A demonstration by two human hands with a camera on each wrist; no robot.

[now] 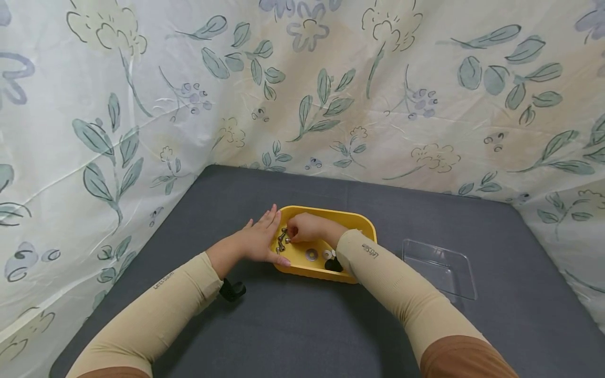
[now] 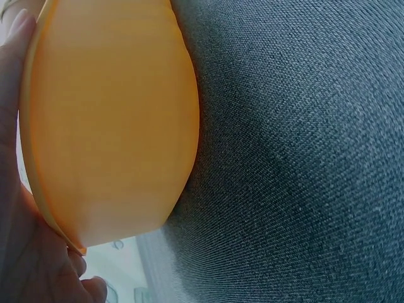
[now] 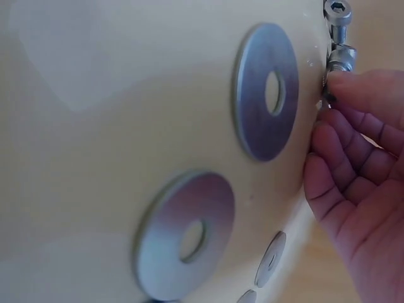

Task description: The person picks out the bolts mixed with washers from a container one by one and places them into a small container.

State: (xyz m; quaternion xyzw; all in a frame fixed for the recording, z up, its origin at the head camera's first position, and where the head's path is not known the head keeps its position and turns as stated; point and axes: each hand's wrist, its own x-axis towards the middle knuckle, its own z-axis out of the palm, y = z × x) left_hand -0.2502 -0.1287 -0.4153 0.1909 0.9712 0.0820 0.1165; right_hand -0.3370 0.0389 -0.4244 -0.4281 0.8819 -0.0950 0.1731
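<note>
A yellow tray (image 1: 326,211) holds small metal hardware. Spread along its left end, my left hand (image 1: 255,241) rests on the rim with straight fingers. Its thumb (image 2: 14,53) lies over the rim in the left wrist view, beside the tray's outer wall (image 2: 113,120). Inside the tray, my right hand (image 1: 309,227) pinches a socket-head bolt (image 3: 342,57) between thumb and curled fingers. Another bolt (image 3: 339,16) lies right beside it, and several more bolts (image 1: 281,241) line the tray's left end. Large flat washers (image 3: 268,91) lie on the tray floor next to the right hand.
To the right of the yellow tray stands a clear plastic tray (image 1: 439,268) on the dark grey cloth-covered table (image 1: 293,325). White pieces (image 1: 327,254) sit inside the yellow tray near the right forearm. A flower-print curtain (image 1: 331,105) encloses the back and sides.
</note>
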